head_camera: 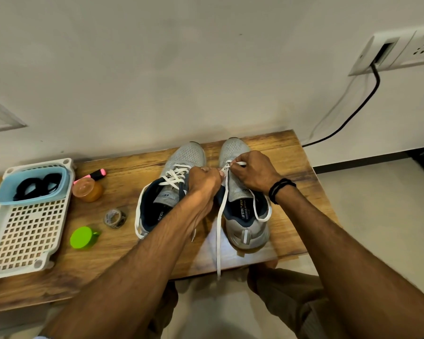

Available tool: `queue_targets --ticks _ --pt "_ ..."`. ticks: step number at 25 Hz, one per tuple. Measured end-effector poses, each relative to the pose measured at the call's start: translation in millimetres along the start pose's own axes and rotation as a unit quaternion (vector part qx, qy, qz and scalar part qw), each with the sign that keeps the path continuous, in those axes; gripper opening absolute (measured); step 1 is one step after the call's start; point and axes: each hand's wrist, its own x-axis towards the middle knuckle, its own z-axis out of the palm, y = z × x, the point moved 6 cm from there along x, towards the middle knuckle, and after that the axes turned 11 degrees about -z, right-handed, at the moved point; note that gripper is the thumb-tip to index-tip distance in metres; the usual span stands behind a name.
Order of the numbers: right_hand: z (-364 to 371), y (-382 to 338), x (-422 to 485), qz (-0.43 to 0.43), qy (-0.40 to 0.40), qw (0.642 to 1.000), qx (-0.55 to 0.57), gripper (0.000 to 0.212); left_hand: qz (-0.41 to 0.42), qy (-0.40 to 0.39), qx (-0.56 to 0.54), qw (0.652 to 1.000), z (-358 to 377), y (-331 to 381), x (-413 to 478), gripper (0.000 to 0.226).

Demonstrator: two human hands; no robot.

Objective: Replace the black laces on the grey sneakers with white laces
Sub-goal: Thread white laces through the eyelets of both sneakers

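Note:
Two grey sneakers stand side by side on the wooden table, toes pointing away from me. The left sneaker carries a white lace crossed through its eyelets. On the right sneaker a white lace sits only at the front eyelets, and one long end hangs over the table's near edge. My left hand pinches the lace at the right sneaker's front eyelets. My right hand pinches a lace tip just above the same spot. The black laces lie coiled in a blue tub.
A white perforated tray holds the blue tub at the far left. Beside it are a pink highlighter, an orange jar, tape rolls and a green cap. A black cable runs down the wall at right.

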Motion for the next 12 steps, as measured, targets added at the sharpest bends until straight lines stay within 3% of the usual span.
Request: queue_targets --ticks 12 --pt "-1.7 -3.7 0.1 -0.043 -0.006 0.999 -0.026 0.020 0.027 -0.003 0.002 1.000 -1.5 -0.4 -3.2 0.017"
